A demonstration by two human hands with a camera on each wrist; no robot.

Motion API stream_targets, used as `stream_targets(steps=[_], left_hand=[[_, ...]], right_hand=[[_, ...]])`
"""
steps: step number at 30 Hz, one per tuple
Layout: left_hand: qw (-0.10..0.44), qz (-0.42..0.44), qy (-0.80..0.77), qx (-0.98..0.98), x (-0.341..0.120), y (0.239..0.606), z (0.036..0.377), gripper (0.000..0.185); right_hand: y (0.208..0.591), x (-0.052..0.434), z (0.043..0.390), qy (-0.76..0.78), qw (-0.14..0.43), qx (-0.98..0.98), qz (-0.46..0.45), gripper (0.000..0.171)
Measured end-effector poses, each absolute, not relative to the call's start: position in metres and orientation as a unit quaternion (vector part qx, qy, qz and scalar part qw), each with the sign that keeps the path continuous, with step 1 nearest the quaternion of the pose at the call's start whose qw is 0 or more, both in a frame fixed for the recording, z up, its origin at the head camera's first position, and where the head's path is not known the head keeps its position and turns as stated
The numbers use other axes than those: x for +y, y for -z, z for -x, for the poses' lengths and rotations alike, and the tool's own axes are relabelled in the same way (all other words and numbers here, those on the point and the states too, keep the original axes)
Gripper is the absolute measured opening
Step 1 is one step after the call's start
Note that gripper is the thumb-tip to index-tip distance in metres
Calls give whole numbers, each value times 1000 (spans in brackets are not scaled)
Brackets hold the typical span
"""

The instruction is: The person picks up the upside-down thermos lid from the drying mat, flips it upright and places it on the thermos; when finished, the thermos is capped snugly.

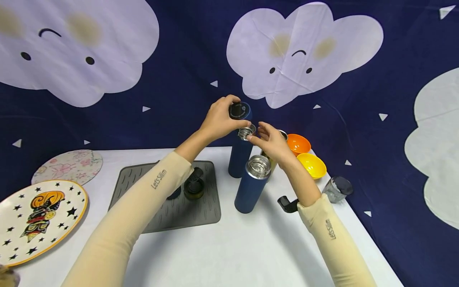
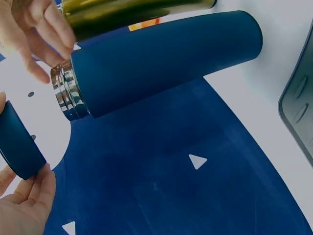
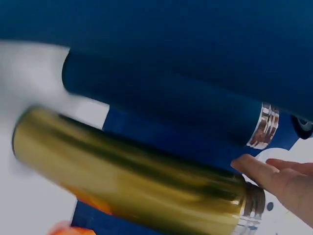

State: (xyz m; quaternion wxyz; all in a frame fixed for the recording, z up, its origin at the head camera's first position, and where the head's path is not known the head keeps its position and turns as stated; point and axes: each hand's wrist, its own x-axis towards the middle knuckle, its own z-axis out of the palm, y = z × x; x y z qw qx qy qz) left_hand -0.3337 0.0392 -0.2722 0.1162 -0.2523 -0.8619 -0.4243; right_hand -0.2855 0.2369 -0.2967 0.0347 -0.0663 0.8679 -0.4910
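Note:
My left hand (image 1: 223,116) holds a blue bottle lid (image 2: 20,142) with a black top, raised beside the neck of the far blue insulated bottle (image 1: 240,157). That bottle stands uncapped, its metal threaded neck (image 2: 69,90) bare. My right hand (image 1: 273,144) is on the other side of this neck, fingers loosely bent and fingertips close to the metal. Nothing shows in its grasp. Nearer to me stands a second uncapped blue bottle (image 1: 251,189). A gold bottle (image 3: 127,171), also uncapped, is partly hidden behind the right hand in the head view.
On the left, a grey mat (image 1: 204,213) bears black lids (image 1: 194,187). Two plates (image 1: 77,215) lie farther left. Orange (image 1: 298,144) and yellow (image 1: 312,165) bowls, a glass jar (image 1: 335,191) and a black handled piece (image 1: 288,204) are on the right.

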Motion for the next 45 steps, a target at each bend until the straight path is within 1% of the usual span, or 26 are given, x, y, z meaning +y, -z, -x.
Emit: stream_targets(steps=[6,9,11,14,18,27,33,39,42,45], left_hand=[[116,253,431,-858,37,273,337,68],[115,256,440,-853,36,275,339,68],[114,257,448,-849,35,277,340,68],[113,257,457,-844,33,279,341,69],[113,258,465,-839,32,281,340,70],[121,257,486,-827,29,287,338,67],[123,262,488,-823,29,286,337,67],[109,273,486,-823,34,284,339,68],[98,284,477,-826,37,284,339,68],[88,290,471,-828,40,285,339,68]], right_hand=[[285,233,294,372,-35,922,103,81],[281,235,303,311,-52,939,133,83],[280,238,309,289,-47,944,152,86],[280,242,313,280,-25,946,164,90],[281,243,315,293,-3,942,162,92],[289,238,309,413,20,902,123,92],[295,237,303,485,36,869,92,89],[295,233,302,490,46,864,101,88],[298,231,305,496,53,859,113,81],[302,230,306,509,66,852,104,78]])
